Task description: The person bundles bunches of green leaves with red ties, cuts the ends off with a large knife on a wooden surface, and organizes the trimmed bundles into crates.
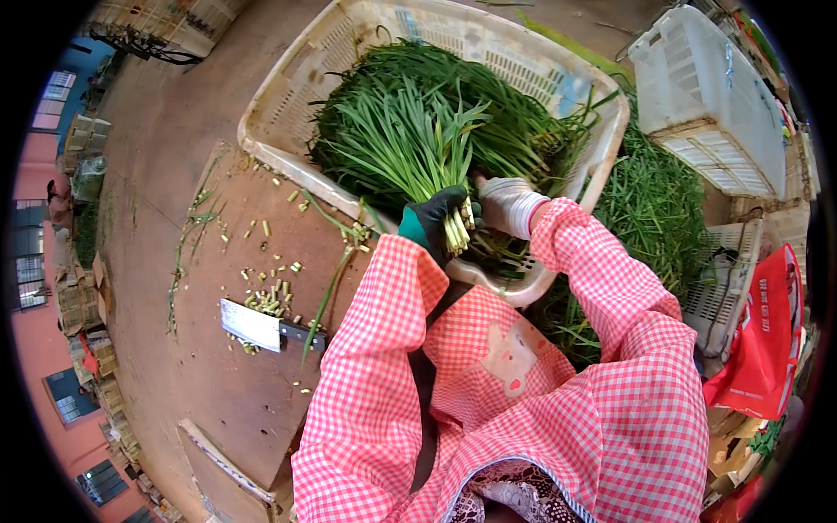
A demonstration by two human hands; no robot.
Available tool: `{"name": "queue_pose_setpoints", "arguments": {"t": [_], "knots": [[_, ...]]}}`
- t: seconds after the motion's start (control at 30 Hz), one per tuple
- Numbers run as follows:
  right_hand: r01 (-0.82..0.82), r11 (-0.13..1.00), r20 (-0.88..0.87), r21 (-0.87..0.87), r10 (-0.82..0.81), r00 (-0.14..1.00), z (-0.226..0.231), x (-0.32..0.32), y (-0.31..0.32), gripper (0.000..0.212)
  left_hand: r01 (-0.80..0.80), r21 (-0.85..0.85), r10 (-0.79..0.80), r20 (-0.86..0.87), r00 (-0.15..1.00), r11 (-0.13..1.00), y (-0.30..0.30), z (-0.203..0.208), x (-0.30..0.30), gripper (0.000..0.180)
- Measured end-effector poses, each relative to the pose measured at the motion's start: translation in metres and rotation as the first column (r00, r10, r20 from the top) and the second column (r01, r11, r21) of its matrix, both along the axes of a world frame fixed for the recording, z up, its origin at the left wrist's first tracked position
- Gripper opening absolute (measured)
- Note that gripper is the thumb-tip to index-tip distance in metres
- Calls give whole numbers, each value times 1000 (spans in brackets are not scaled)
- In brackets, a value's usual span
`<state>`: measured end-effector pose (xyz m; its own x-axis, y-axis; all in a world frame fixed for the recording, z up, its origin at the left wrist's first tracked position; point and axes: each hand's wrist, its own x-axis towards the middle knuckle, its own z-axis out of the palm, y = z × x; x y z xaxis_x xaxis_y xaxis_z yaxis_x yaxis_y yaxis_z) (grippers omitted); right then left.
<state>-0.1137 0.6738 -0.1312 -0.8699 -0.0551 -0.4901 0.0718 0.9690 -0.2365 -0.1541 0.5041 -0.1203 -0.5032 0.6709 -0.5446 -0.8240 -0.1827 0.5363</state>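
My left hand (432, 218), in a dark green glove, is closed round a bunch of long, narrow-leaved greens (414, 144). Their pale cut stem ends stick out past the fingers toward me, and the leaves fan out over the crate. Right beside the stems is my right hand (510, 205), in a whitish knit glove; its fingers look curled, and what they grip, if anything, is hidden. Both hands are over the near side of a white plastic crate (301, 57), heaped with more greens (514, 109). A cleaver (253, 325) lies on the brown board (235, 401) at my left.
Short cut stem pieces (277, 298) and stray leaves are scattered round the cleaver. More greens (649, 200) are piled to the right of the crate. Farther right are an upturned whitish crate (706, 96), another crate (719, 288) and a red bag (763, 340).
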Motion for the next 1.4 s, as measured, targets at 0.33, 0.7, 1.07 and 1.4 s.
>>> {"name": "queue_pose_setpoints", "arguments": {"t": [0.33,0.7,1.07,1.4], "knots": [[-98,991,-67,94,104,992,-13,7,10,79,-109,73,118,-130,985,991,-122,118,17,50],[29,291,-46,-956,-248,968,110,62,-111,58,-162,33,164,-291,942,986,-146,95,74,45],[-199,311,-336,-929,-489,805,82,79,-202,25,-410,-606,-441,-787,430,682,-162,85,141,74],[90,-23,92,-996,-303,948,107,103,-205,25,-209,-401,-262,-834,485,892,-220,116,157,82]]}}
